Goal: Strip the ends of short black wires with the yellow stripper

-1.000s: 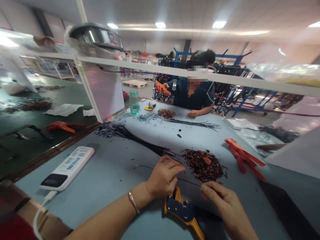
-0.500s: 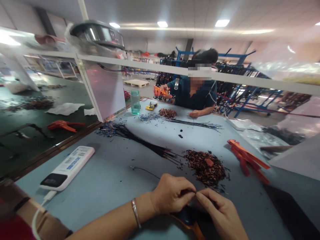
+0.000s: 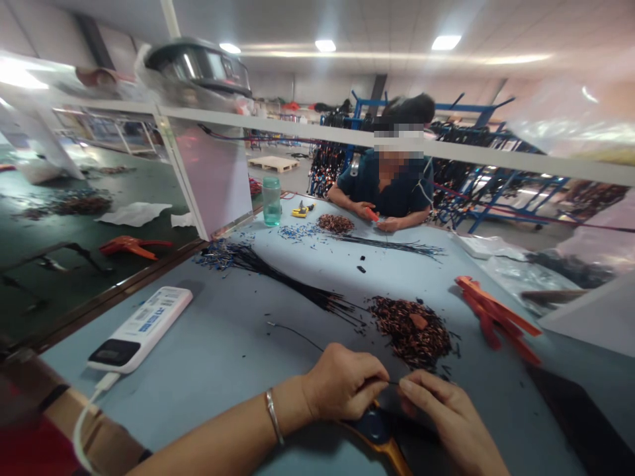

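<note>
My left hand (image 3: 342, 383) and right hand (image 3: 441, 413), low in the frame's centre, each pinch one thin black wire (image 3: 297, 332) between thumb and forefinger; its free end trails up-left across the blue table (image 3: 223, 357). It looks light, limp and slippery, so I judge holding close to the tip best. The blue-and-orange crimping tool (image 3: 380, 436) lies under my hands. Just above sits the terminal pile (image 3: 411, 330). Since a second ago my hands have closed together, and the co-worker (image 3: 391, 185) has lowered an arm.

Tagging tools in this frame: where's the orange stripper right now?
Head view, right side of the table: the orange stripper lies right of the terminal pile, beyond the right hand.
</note>
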{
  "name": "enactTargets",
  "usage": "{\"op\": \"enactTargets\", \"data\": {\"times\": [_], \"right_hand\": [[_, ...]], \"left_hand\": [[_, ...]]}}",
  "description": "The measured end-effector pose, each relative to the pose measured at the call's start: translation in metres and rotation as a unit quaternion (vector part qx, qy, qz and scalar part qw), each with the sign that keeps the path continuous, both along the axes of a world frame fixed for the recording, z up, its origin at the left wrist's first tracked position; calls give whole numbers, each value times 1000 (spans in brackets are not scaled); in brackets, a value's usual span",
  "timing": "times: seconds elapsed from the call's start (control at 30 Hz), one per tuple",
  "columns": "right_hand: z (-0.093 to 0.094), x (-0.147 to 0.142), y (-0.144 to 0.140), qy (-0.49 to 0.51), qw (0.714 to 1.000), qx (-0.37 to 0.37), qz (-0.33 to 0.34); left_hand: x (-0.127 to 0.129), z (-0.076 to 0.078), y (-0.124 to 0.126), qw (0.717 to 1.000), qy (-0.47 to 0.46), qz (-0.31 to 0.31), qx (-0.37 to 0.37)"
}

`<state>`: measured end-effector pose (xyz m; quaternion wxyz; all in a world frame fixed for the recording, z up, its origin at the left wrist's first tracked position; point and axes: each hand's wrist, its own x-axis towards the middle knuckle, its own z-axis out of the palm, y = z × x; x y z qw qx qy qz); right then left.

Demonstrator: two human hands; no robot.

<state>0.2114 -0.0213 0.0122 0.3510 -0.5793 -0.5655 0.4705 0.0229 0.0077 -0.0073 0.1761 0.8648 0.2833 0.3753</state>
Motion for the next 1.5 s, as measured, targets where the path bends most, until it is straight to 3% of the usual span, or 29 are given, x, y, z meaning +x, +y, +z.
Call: {"op": "enactTargets", "data": {"times": [0.17,0.43,0.67,1.07,1.33,1.5], "right_hand": [[-1,2,3,-7,1000,13,2],[-6,7,5,-38,993,105,-26],[-9,-1,1,-96,972,205,63],[-11,10,2,-113,983,142,41],[-9,9,1,-117,982,146,3],[-14,24,9,-144,980,135,13]], "left_hand": [[0,0,0,1000,26,12,11],[-1,-1,1,999,21,43,-2],[-1,-2,1,999,32,17,4],[1,-2,-1,996,93,12,4],[0,-3,0,994,108,21,14],[-2,-2,1,995,96,25,11]]}}
